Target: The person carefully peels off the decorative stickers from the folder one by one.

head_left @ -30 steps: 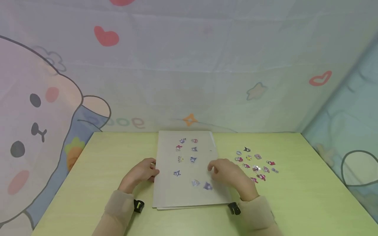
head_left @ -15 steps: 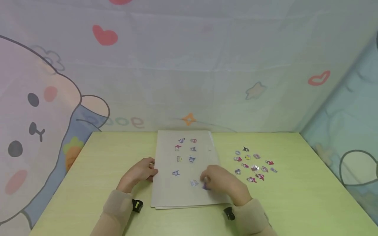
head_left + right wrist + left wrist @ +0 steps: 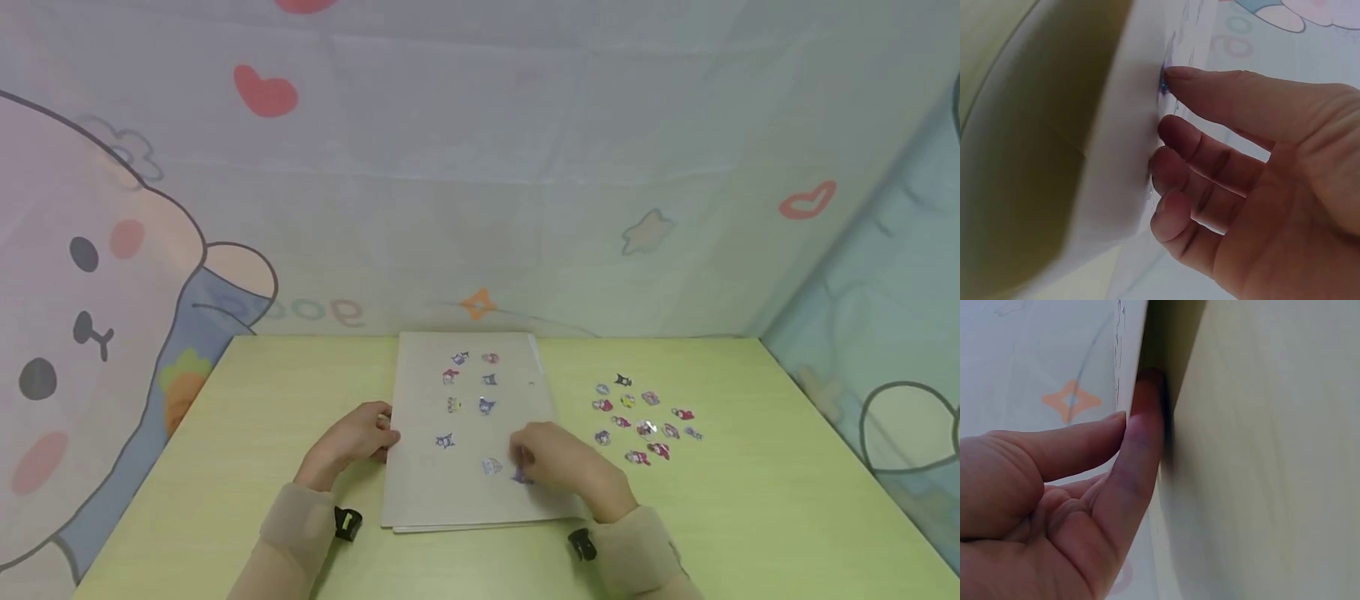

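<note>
A large white sheet [image 3: 442,492] lies flat, its lower edge showing another layer beneath, with several small cartoon stickers on it. My left hand [image 3: 358,435] holds its left edge; in the left wrist view the thumb is above and a finger reaches under the sheet [image 3: 1132,369]. My right hand [image 3: 562,462] is over the lower right of the sheet. There its thumb touches a purple sticker [image 3: 521,476], partly hidden by the hand; the other fingertips rest against the sheet in the right wrist view. A pale sticker [image 3: 492,466] lies just left of that hand.
Several loose stickers, pink, purple and yellow, lie on the pale yellow table [image 3: 750,517] right of the sheet, among them a pink sticker [image 3: 658,451]. A printed cloth [image 3: 450,208] hangs behind the table. Black clips [image 3: 582,544] sit at both wrists.
My right hand has moved left and down onto the purple sticker, then stayed nearly still. A round sticker on the table, hidden before, now shows. My left hand keeps its hold.
</note>
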Demonstrator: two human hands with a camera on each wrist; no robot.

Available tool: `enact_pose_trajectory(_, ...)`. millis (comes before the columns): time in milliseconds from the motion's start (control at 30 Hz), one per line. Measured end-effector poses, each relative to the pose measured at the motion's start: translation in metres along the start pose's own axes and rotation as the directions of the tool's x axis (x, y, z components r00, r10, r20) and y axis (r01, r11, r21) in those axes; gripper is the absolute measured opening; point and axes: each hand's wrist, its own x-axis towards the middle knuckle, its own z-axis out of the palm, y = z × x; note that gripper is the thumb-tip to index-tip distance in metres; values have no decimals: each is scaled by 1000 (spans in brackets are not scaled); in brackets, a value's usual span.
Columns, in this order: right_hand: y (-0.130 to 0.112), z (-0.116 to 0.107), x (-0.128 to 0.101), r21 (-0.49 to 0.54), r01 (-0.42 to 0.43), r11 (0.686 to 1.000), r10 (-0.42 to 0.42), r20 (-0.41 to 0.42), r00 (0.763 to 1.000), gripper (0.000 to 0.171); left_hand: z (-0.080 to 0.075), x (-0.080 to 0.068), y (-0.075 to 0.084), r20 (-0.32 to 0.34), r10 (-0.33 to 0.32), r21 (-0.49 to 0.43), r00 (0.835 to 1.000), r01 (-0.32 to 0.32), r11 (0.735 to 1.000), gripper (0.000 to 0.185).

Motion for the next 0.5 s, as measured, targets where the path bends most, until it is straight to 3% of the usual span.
enact_pose_trajectory(500,0,2,2,-5,-12,1000,12,34,999,16,0,-2,1,-9,2,20,1000,-2,1000,34)
